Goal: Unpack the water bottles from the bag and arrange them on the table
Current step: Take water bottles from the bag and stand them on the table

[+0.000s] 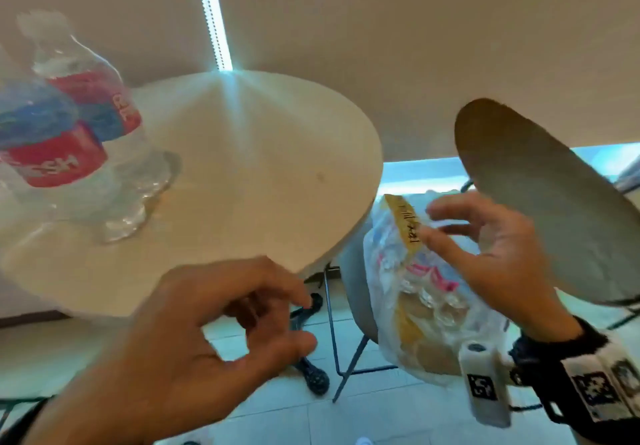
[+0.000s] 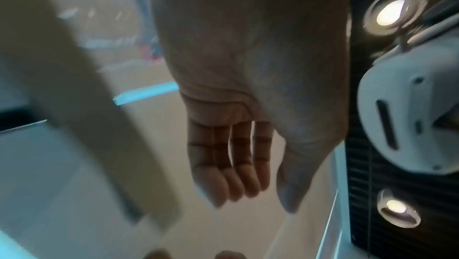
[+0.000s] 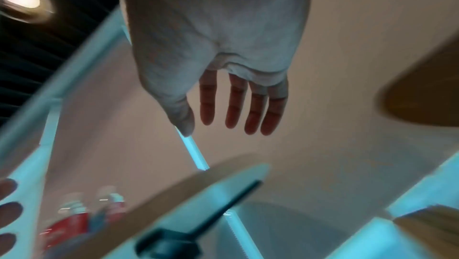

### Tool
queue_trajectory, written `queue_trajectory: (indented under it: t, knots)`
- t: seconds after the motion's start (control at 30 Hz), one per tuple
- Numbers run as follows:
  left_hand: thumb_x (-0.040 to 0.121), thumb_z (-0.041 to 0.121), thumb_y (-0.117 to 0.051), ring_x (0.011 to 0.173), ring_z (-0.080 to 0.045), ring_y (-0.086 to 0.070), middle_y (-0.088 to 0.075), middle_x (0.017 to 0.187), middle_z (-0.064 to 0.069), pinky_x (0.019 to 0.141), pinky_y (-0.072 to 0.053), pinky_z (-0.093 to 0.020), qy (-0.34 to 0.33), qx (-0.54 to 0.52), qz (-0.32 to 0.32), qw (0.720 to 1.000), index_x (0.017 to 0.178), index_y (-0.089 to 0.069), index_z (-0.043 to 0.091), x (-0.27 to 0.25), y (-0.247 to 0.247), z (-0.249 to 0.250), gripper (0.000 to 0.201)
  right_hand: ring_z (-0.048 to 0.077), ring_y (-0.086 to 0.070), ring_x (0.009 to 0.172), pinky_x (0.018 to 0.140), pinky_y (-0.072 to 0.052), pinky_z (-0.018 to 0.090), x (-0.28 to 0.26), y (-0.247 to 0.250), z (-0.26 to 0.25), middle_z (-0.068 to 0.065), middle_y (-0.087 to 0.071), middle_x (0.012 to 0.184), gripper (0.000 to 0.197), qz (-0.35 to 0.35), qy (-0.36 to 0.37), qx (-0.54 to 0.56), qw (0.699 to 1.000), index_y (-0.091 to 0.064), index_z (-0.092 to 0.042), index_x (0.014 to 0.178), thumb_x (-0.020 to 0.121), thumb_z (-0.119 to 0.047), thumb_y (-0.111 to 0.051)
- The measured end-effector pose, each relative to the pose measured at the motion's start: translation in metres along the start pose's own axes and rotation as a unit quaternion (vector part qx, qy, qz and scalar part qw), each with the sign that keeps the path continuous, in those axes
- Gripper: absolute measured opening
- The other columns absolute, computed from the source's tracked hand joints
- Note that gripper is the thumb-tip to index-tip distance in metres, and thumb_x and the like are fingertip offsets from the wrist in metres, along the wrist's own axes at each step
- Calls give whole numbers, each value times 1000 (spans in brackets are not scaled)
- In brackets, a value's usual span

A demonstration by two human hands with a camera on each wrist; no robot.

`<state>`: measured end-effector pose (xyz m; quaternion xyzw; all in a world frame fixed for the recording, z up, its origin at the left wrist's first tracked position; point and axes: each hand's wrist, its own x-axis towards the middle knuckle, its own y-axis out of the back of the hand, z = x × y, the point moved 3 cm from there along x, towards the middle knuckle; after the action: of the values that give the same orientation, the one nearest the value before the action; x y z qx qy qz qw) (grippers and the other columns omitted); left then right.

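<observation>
Two clear water bottles with red and blue labels stand at the left of the round beige table (image 1: 259,167), one nearer me (image 1: 52,154) and one behind it (image 1: 104,105). A clear plastic bag (image 1: 426,299) holding more bottles sits on a seat to the right of the table, with a yellow strip (image 1: 403,219) at its top. My right hand (image 1: 446,223) hovers over the bag's top with fingers spread and holds nothing; the right wrist view shows its fingers (image 3: 233,106) straight. My left hand (image 1: 277,320) hangs below the table's front edge, loosely curled and empty.
A brown round panel (image 1: 554,202) rises just right of the bag, close to my right hand. The pale seat (image 1: 356,289) under the bag has thin dark metal legs. The table's black base (image 1: 311,375) stands on a tiled floor.
</observation>
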<state>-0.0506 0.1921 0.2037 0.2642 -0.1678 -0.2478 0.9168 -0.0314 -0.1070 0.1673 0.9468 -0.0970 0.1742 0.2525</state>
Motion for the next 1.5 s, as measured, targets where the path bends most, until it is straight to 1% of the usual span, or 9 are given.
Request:
queue_trajectory:
  t: [0.2,0.5,0.6,0.73,0.93,1.03,1.13,1.4,1.5]
  knots:
    - [80,36,-83,67,-8,-67,-70,79,9,68,-59,-30,62,-87,-238,965,98,-69,32,71,-164,-60,23,13,-69,75,64,-54,18,-109,22,158,-6,-72,79,13,58,-255,-21,965,-69,-25,86,81,-24,-80]
    - [75,24,-80,125,-28,-51,-51,135,-5,104,-47,-51,73,0,7,997,136,-47,26,167,-324,-102,69,23,-59,101,83,-56,35,-100,17,233,-3,-52,117,55,131,-276,-139,942,-52,-10,134,84,-13,-74]
    - [77,10,-82,129,-33,-49,-51,140,-16,109,-35,-23,50,40,30,997,145,-47,8,189,-343,-98,77,17,-50,114,101,-46,26,-79,24,236,11,-51,133,70,134,-266,-192,935,-42,-8,146,83,-9,-72]
    - [83,14,-79,138,-30,-41,-45,151,-13,108,-24,-19,69,81,14,994,154,-37,11,204,-359,-102,82,22,-51,125,79,-29,9,-62,31,239,13,-38,147,80,58,-283,-262,921,-22,-19,158,92,-20,-68]
    - [74,20,-83,123,-26,-51,-55,132,-7,103,-43,-36,57,121,34,990,141,-46,25,197,-364,-113,77,27,-63,102,65,-24,-3,-66,32,250,18,-54,129,64,97,-232,-281,926,-57,-16,134,75,-15,-83]
    - [74,19,-84,123,-26,-52,-55,132,-7,103,-46,-36,49,111,32,992,132,-43,30,187,-368,-118,73,37,-57,122,97,-48,32,-76,17,259,20,-54,137,69,103,-212,-274,932,-56,-20,129,68,-9,-86]
    - [81,14,-80,121,-20,-52,-54,136,-7,97,-38,-21,55,69,24,996,131,-44,27,180,-371,-120,63,41,-43,138,110,-38,57,-83,8,275,20,-44,149,82,115,-201,-231,945,-32,-24,140,76,-6,-81]
    - [87,15,-72,106,-3,-46,-56,130,-5,91,-37,-6,82,22,57,995,133,-48,22,182,-370,-128,52,41,-48,128,94,-54,56,-64,12,303,21,-39,146,94,135,-198,-219,946,-26,-29,149,77,-9,-82]
    - [83,12,-75,118,-17,-53,-58,132,-7,103,-45,-28,75,11,80,994,135,-50,15,175,-364,-129,57,42,-51,124,91,-55,58,-62,13,305,22,-45,140,85,148,-171,-211,951,-29,-29,143,78,-17,-83]
